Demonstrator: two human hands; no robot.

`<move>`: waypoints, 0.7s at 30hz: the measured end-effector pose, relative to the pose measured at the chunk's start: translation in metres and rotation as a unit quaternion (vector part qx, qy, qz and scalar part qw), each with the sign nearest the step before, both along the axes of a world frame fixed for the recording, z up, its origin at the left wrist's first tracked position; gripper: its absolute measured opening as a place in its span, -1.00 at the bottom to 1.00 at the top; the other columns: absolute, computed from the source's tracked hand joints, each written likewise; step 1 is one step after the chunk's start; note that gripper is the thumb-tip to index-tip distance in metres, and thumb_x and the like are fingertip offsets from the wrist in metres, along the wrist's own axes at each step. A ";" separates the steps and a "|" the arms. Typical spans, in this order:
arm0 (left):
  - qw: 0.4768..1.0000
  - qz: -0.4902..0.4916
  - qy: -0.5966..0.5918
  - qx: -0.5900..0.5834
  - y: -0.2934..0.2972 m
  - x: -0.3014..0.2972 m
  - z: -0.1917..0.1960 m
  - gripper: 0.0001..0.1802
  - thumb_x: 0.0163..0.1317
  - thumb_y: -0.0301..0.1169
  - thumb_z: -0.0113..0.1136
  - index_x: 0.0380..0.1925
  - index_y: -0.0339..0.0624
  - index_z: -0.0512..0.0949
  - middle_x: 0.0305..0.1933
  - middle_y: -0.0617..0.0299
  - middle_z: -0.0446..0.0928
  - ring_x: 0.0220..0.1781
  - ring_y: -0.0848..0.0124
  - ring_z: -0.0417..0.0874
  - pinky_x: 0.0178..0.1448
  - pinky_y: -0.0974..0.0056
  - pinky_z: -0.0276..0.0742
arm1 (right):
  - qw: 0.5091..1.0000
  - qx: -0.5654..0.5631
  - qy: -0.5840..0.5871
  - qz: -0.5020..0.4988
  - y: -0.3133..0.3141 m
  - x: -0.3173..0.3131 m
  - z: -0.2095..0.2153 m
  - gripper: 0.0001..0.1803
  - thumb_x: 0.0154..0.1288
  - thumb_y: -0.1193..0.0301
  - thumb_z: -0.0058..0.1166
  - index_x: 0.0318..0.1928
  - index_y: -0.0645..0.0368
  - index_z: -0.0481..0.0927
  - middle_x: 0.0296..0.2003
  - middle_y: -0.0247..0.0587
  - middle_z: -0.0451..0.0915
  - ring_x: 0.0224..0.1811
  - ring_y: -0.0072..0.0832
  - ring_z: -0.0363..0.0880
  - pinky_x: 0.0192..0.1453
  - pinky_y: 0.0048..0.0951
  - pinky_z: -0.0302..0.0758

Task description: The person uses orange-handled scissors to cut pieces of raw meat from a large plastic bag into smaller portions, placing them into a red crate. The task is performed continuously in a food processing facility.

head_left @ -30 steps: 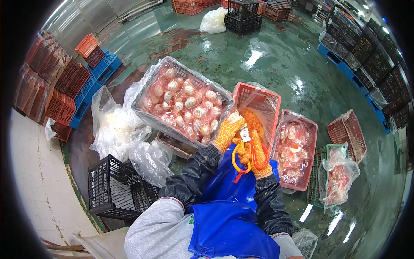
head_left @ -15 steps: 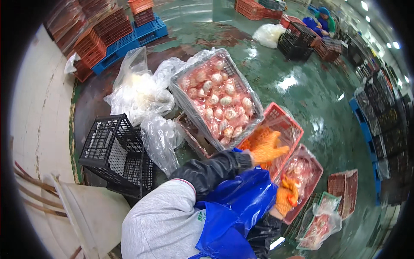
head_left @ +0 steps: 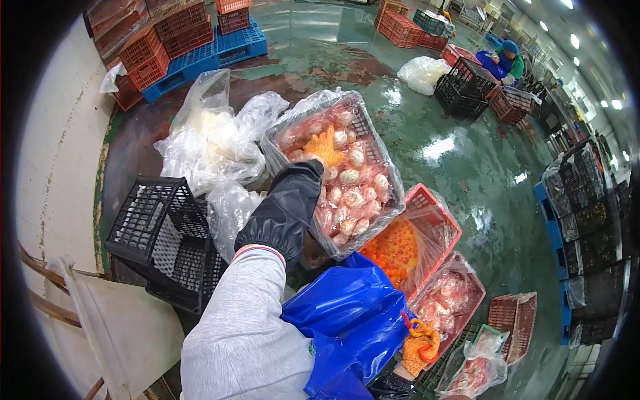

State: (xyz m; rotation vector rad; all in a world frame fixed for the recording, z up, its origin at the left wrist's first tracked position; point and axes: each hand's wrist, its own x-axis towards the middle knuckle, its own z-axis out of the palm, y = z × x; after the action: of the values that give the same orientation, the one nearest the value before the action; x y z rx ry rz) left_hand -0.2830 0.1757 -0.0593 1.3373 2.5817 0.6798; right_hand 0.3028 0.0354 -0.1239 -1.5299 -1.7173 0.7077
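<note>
My left hand (head_left: 323, 147), in an orange textured glove, reaches into a plastic-lined crate (head_left: 393, 163) at the middle. Its fingers are spread over white, egg-like lumps (head_left: 353, 199) wrapped in wet pink tissue. Lower right, my right hand (head_left: 421, 347), gloved alike, is curled beside a red crate (head_left: 475, 279) of pinkish, wet pieces (head_left: 443, 297). Something red and orange shows at its fingers, but what it grips cannot be made out. Between these crates, a lined red crate (head_left: 448, 220) holds a mass of small orange, yolk-like balls (head_left: 395, 253).
Black crates (head_left: 163, 227) and clear plastic bags (head_left: 217, 147) lie left. Blue pallets (head_left: 220, 57) carry stacked crates at far left. A green-rimmed crate (head_left: 475, 367) and a red crate (head_left: 517, 320) stand lower right. Another person (head_left: 505, 63) works at far right.
My left hand has moved from the orange-ball crate up and left into the crate of white lumps. My right hand has shifted down and left in view. The view has shifted slightly.
</note>
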 end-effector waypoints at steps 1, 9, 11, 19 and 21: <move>0.999 -0.018 -0.039 0.021 0.008 -0.007 0.006 -0.08 -0.10 0.03 0.15 0.24 -0.18 0.11 0.15 -0.03 0.33 0.16 0.00 0.36 0.15 0.05 0.33 | 1.000 -0.008 0.019 -0.006 -0.001 0.002 -0.002 -0.61 0.16 0.34 -0.04 -0.04 0.31 0.40 -0.06 -0.05 0.48 -0.03 -0.23 0.45 0.07 -0.36 0.37; 0.993 -0.081 -0.057 0.061 0.018 0.022 0.032 -0.59 0.12 -0.11 -0.03 -0.04 0.07 0.48 -0.03 0.10 0.49 0.05 0.13 0.48 0.11 0.14 0.37 | 0.880 -0.183 0.436 0.037 0.001 -0.047 0.055 -0.53 0.24 0.27 -0.11 0.12 0.22 0.30 -0.04 -0.10 0.47 -0.10 -0.32 0.48 0.01 -0.32 0.41; 0.998 -0.022 0.007 0.062 0.031 0.018 0.012 -0.62 0.06 -0.12 0.06 -0.12 0.02 0.49 -0.14 0.09 0.53 -0.05 0.12 0.53 -0.01 0.09 0.43 | 0.738 -0.271 0.618 0.025 0.004 -0.073 0.081 -0.63 0.27 0.29 -0.11 0.01 0.22 0.37 -0.22 -0.19 0.50 -0.20 -0.35 0.49 -0.15 -0.35 0.44; 0.989 -0.115 0.091 0.034 0.021 0.032 -0.020 -0.48 -0.14 -0.17 0.22 -0.10 -0.07 0.45 -0.23 -0.01 0.56 -0.14 0.03 0.56 -0.13 0.00 0.45 | 0.763 -0.279 0.583 0.032 -0.011 -0.093 0.085 -0.62 0.35 0.31 -0.20 0.09 0.26 0.31 -0.11 -0.15 0.47 -0.19 -0.39 0.49 -0.04 -0.35 0.47; 0.983 -0.129 0.128 0.038 -0.001 0.043 -0.004 -0.43 -0.17 -0.11 0.22 -0.10 -0.09 0.45 -0.25 -0.04 0.56 -0.17 0.03 0.57 -0.13 0.01 0.44 | 0.810 -0.251 0.527 0.060 -0.013 -0.086 0.070 -0.62 0.37 0.33 -0.24 0.10 0.29 0.28 -0.08 -0.12 0.45 -0.15 -0.40 0.48 -0.03 -0.43 0.49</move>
State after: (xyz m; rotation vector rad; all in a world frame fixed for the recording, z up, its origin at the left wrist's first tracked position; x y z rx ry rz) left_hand -0.2403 0.1745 -0.0634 1.8538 2.5193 0.6007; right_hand 0.2168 0.0226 -0.0542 -0.9432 -0.7746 1.7671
